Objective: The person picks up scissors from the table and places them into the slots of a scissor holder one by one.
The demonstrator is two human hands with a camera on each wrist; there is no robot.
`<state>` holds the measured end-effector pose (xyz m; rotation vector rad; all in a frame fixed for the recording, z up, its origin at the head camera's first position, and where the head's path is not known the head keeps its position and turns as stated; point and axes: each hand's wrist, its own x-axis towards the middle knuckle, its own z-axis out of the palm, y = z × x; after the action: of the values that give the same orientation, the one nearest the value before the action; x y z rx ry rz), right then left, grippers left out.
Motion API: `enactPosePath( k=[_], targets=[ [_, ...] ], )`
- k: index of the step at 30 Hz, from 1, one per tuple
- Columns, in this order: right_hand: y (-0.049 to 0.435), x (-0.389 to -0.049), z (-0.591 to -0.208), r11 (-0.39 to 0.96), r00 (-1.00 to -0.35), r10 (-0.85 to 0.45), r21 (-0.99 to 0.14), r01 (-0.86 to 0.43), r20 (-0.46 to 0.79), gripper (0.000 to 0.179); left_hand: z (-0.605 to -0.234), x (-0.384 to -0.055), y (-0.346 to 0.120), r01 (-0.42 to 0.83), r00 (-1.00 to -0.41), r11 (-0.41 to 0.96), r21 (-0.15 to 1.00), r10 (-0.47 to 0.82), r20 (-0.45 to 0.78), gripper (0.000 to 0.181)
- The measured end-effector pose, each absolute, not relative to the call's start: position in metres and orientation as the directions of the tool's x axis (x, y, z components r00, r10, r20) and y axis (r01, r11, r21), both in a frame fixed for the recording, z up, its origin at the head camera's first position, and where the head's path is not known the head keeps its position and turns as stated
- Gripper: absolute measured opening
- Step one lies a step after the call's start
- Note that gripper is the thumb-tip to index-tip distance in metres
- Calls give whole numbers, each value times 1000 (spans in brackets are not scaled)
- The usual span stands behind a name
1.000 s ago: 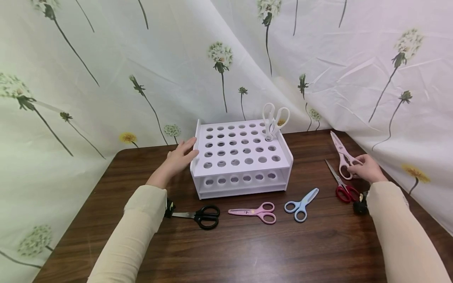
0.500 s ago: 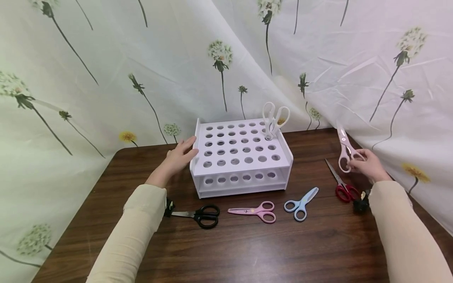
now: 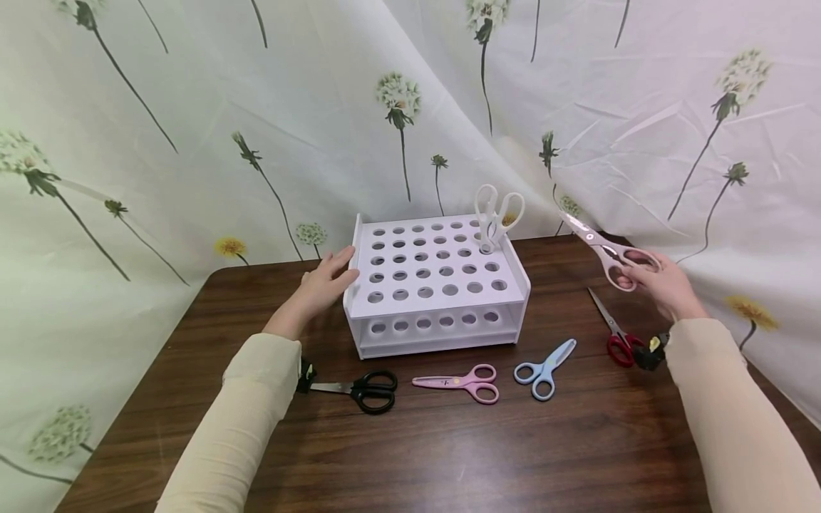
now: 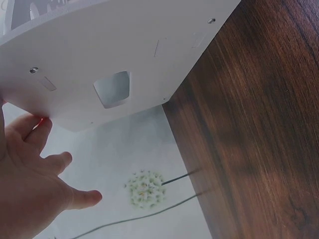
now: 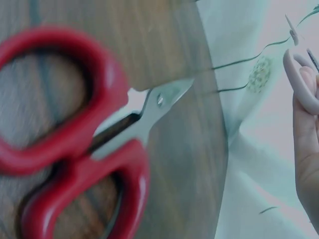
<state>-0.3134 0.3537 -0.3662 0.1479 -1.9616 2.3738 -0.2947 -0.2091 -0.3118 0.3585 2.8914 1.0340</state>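
My right hand (image 3: 667, 285) pinches pale pink scissors (image 3: 603, 246) by their handle loops, held up off the table with the blades pointing to the back left. Below that hand lie red-handled scissors (image 3: 617, 335), large in the right wrist view. My left hand (image 3: 321, 288) rests its fingers against the left side panel of a white rack (image 3: 442, 313) full of round holes. The left wrist view shows these fingertips at the panel's edge (image 4: 75, 84). White scissors (image 3: 492, 224) stand handles up in a hole at the rack's back right.
Along the front of the rack lie black-handled scissors (image 3: 368, 390), pink scissors (image 3: 458, 382) and light blue scissors (image 3: 545, 369) on the brown wooden table (image 3: 410, 463). A white cloth with dandelion prints (image 3: 288, 107) hangs behind and beside the table.
My right hand has lifted the pale pink scissors off the table, and their blades have swung round to the left. My left hand stays at the rack.
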Motion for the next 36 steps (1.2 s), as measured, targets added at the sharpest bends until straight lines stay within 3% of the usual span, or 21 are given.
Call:
enactPosePath(
  k=[10, 19, 28, 36],
  targets=[
    [338, -311, -342, -407, -987, 35, -900, -158, 157, 33, -311, -295, -209, 201, -972, 750, 630, 231, 34, 58],
    [326, -312, -323, -456, -974, 76, -861, -225, 214, 39, -310, -295, -210, 204, -971, 746, 634, 237, 34, 58],
    [312, -311, -304, -494, -967, 74, -834, -246, 242, 57, -312, -296, -211, 199, -972, 745, 637, 233, 30, 58],
    [298, -310, -285, -546, -958, 54, -795, -264, 281, 44, -313, -296, -211, 206, -971, 745, 634, 235, 39, 58]
  ],
)
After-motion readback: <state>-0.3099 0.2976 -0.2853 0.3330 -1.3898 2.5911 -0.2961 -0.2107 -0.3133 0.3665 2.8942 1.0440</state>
